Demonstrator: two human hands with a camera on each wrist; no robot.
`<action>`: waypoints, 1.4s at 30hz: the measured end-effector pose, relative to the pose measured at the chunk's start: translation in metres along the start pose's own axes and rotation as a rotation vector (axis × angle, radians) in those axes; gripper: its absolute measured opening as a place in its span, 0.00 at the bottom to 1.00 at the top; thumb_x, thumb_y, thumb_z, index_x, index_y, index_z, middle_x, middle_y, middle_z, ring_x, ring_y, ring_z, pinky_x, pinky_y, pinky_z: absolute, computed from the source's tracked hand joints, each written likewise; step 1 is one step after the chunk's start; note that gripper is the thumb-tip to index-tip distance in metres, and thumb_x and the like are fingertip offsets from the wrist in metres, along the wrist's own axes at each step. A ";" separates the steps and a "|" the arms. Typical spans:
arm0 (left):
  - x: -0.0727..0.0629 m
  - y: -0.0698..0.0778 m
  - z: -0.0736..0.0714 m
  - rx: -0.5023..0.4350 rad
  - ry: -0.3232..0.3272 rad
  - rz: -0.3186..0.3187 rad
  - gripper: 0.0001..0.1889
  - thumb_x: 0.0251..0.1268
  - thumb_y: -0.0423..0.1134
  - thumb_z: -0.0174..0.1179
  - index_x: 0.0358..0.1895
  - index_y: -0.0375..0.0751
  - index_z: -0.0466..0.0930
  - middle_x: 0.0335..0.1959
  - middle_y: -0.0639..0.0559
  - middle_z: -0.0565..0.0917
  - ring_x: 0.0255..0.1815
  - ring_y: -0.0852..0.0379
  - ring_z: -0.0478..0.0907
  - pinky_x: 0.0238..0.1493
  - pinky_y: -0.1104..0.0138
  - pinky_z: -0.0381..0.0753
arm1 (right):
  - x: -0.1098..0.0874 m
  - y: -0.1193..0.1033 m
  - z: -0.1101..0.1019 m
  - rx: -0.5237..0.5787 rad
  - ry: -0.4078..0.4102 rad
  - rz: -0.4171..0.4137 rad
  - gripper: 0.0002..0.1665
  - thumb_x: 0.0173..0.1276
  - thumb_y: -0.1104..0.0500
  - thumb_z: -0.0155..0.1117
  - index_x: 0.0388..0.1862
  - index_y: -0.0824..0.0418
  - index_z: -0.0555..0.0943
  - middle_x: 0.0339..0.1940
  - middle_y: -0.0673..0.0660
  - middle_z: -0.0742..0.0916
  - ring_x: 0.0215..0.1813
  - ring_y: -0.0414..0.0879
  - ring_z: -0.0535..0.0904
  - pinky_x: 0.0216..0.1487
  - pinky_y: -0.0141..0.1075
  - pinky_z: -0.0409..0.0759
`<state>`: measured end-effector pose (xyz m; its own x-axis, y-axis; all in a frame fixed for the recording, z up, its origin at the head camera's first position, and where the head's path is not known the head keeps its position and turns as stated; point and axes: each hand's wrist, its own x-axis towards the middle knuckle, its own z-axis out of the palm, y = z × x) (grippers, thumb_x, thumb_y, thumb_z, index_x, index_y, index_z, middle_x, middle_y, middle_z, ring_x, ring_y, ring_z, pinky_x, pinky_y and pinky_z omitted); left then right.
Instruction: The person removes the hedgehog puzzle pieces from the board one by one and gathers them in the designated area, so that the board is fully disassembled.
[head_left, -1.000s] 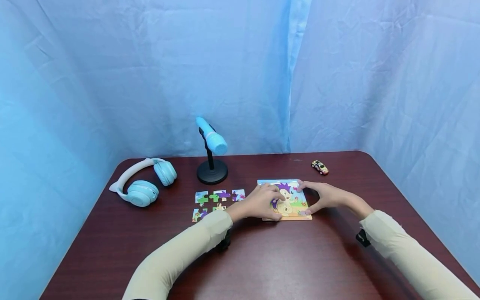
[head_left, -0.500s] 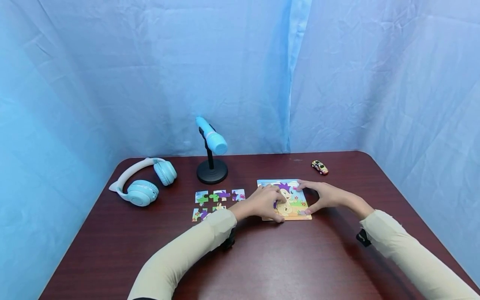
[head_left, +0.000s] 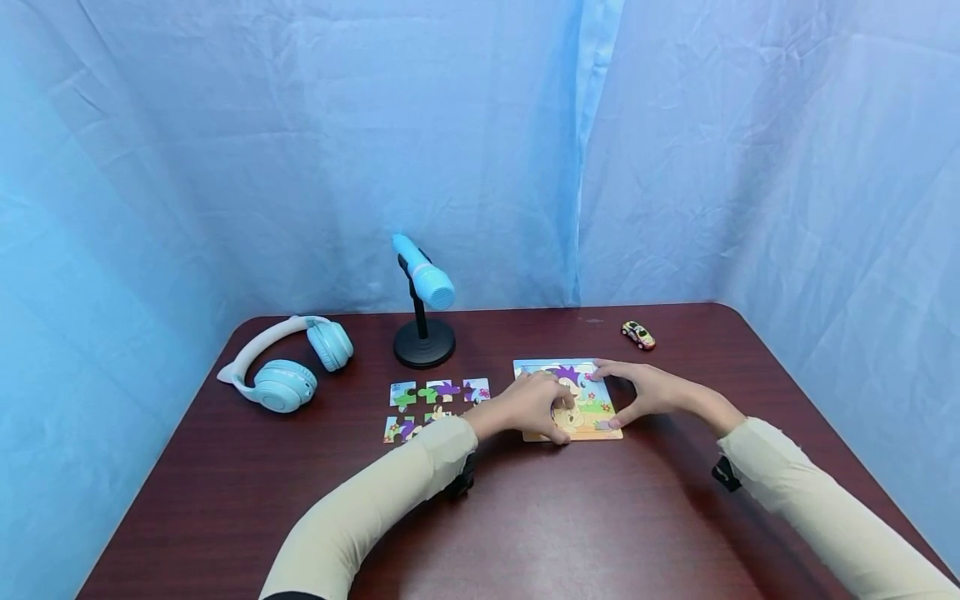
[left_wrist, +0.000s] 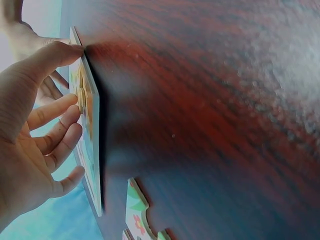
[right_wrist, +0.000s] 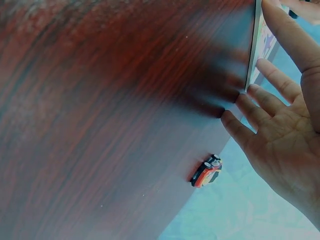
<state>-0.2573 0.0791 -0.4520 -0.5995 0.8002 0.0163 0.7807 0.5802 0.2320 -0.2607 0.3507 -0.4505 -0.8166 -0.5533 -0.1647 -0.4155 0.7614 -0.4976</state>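
A square jigsaw puzzle board (head_left: 555,362) with a purple-haired cartoon figure lies right of the table's middle. My left hand (head_left: 534,404) is over its left half, thumb near the front edge. In the left wrist view, my bent fingertips touch a yellowish puzzle piece (left_wrist: 81,97) that stands slightly proud of the board. Along the right side, my right hand (head_left: 648,390) is spread, its thumb at the near corner and fingers at the far one. The right wrist view has those fingers (right_wrist: 272,80) nearly straight, at the board's edge.
Several loose jigsaw pieces (head_left: 402,393) lie left of the board, partly behind my left forearm. A blue microphone (head_left: 431,283) on a black stand is farther back. Light-blue headphones (head_left: 285,386) lie at the far left, a toy car (head_left: 638,335) at the back right.
My left hand has slid slightly to the right over the board, its fingers moving farther across the picture. My right hand keeps its place along the board's right side.
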 end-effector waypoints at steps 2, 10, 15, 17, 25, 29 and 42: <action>0.000 0.000 0.000 -0.001 0.004 -0.003 0.25 0.51 0.60 0.75 0.50 0.52 0.87 0.41 0.59 0.84 0.43 0.63 0.76 0.40 0.69 0.70 | 0.000 -0.001 0.000 -0.006 -0.001 0.002 0.48 0.55 0.41 0.81 0.71 0.57 0.74 0.81 0.65 0.65 0.79 0.63 0.62 0.72 0.63 0.65; -0.002 -0.001 0.003 -0.024 0.017 -0.011 0.25 0.52 0.60 0.75 0.51 0.53 0.87 0.43 0.59 0.81 0.46 0.62 0.75 0.45 0.68 0.71 | 0.000 -0.002 0.000 -0.009 0.002 -0.008 0.48 0.55 0.41 0.80 0.71 0.58 0.74 0.80 0.67 0.65 0.78 0.65 0.63 0.71 0.64 0.65; -0.002 0.000 0.003 -0.045 0.007 -0.027 0.24 0.53 0.59 0.75 0.51 0.53 0.85 0.44 0.59 0.81 0.52 0.59 0.75 0.50 0.64 0.72 | -0.001 -0.001 0.000 -0.003 -0.013 0.009 0.49 0.55 0.41 0.80 0.72 0.57 0.73 0.81 0.66 0.64 0.79 0.64 0.62 0.72 0.64 0.64; -0.002 0.000 0.003 -0.044 0.008 -0.027 0.24 0.53 0.59 0.75 0.51 0.53 0.85 0.44 0.59 0.82 0.52 0.59 0.76 0.49 0.64 0.73 | -0.001 -0.002 -0.001 -0.005 -0.021 0.017 0.49 0.56 0.41 0.80 0.72 0.57 0.72 0.81 0.66 0.64 0.79 0.64 0.62 0.72 0.64 0.64; -0.002 0.001 0.002 -0.080 0.001 -0.013 0.26 0.53 0.57 0.76 0.53 0.49 0.86 0.46 0.56 0.84 0.47 0.63 0.78 0.46 0.68 0.74 | 0.002 -0.008 -0.003 -0.009 -0.041 0.052 0.48 0.56 0.42 0.80 0.72 0.58 0.72 0.81 0.67 0.65 0.78 0.65 0.63 0.71 0.64 0.66; -0.001 0.001 0.001 -0.102 -0.005 -0.018 0.26 0.53 0.56 0.77 0.53 0.48 0.86 0.46 0.55 0.85 0.47 0.63 0.78 0.46 0.69 0.75 | 0.002 -0.008 0.000 -0.027 -0.018 0.010 0.46 0.59 0.41 0.78 0.70 0.59 0.73 0.80 0.68 0.66 0.77 0.65 0.65 0.70 0.64 0.66; 0.001 0.001 0.002 -0.110 -0.039 -0.038 0.26 0.54 0.56 0.76 0.54 0.49 0.84 0.45 0.57 0.83 0.44 0.64 0.75 0.43 0.70 0.74 | 0.003 0.000 0.007 -0.071 0.109 -0.073 0.43 0.53 0.42 0.82 0.64 0.61 0.80 0.72 0.68 0.75 0.72 0.66 0.70 0.66 0.63 0.72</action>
<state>-0.2566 0.0803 -0.4535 -0.6192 0.7846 -0.0317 0.7323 0.5916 0.3373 -0.2602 0.3465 -0.4570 -0.8203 -0.5708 -0.0355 -0.4992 0.7449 -0.4427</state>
